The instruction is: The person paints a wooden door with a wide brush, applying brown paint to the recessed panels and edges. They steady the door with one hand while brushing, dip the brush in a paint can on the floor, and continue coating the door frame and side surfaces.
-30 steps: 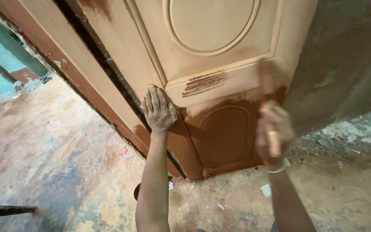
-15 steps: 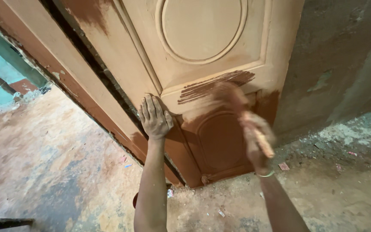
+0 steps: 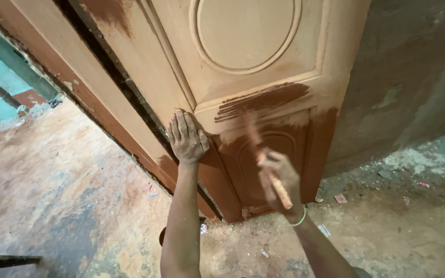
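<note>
Head view looking down at a wooden panel door (image 3: 253, 62) that's half done with reddish-brown stain: the bottom panel is dark already, and there's a fresh streaky patch (image 3: 263, 99) on the rail just above it, while the oval panel up top is bare pale wood. The left hand (image 3: 186, 138) is spread flat with fingers apart, pressed against the door's edge moulding, and it looks like it's there to steady the door so it doesn't swing. The right hand (image 3: 279, 177) is closed around the handle of a paintbrush (image 3: 263, 154), which is blurred, bristles pointing up toward that streaky patch, just below it. There's a thin pale bangle (image 3: 301, 219) on that wrist. The door sits ajar against a door frame (image 3: 78, 98) on the left, partly stained too. The floor (image 3: 78, 206) is rough concrete with stain blotches and some scraps of litter, and a grey plaster wall (image 3: 413, 77) stands to the right.
</note>
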Demonstrator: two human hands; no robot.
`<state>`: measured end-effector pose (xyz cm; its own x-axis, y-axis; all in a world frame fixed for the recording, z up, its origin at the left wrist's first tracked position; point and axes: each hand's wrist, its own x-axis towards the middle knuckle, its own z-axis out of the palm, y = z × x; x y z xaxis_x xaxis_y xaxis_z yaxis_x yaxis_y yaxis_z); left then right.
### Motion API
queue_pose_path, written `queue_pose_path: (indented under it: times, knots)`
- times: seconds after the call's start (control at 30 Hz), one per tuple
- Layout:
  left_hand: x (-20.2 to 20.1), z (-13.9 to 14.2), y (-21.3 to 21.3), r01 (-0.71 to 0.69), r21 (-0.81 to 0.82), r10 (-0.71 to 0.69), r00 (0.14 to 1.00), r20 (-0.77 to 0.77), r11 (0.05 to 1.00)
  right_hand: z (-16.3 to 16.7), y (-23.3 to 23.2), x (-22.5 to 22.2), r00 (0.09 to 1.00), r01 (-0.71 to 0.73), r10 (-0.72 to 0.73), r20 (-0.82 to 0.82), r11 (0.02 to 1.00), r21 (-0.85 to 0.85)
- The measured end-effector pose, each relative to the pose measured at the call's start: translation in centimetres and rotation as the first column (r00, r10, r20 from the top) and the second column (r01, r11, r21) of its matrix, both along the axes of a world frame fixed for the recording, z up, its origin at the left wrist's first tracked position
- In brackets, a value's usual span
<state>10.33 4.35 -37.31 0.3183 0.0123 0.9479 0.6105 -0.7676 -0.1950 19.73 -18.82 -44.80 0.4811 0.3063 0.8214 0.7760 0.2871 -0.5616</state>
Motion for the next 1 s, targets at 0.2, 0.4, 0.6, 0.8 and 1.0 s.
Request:
queue_pose_path:
  times: [0.2, 0.4, 0.6, 0.8, 1.0]
  knots:
    - [-0.1, -0.4, 0.3, 0.017, -0.022, -0.017, 1.000, -0.004, 1.000, -0.6, -1.0, 0.3, 0.962, -0.263, 0.263, -0.079, 0.965, 0.010]
    - [-0.1, -0.8, 0.5, 0.012, -0.040, -0.013, 1.000, -0.017, 0.999, -1.8, -3.8, 5.8, 0.991, 0.074, -0.037, -0.132, 0.957, 0.282]
    - [-0.1, -0.8, 0.6, 0.010, -0.046, -0.011, 1.000, -0.020, 0.999, -1.8, -3.4, 6.2, 0.983, 0.181, -0.150, -0.107, 0.898, 0.401]
    - [0.0, -0.6, 0.4, -0.005, -0.035, 0.005, 1.000, -0.009, 0.999, -0.3, -0.3, 0.2, 0.995, 0.095, -0.095, 0.004, 0.995, 0.034]
    - [0.0, -0.5, 0.4, -0.004, -0.012, 0.004, 1.000, -0.007, 1.000, 0.1, 0.5, -1.4, 0.900, -0.387, 0.428, -0.080, 0.871, 0.304]
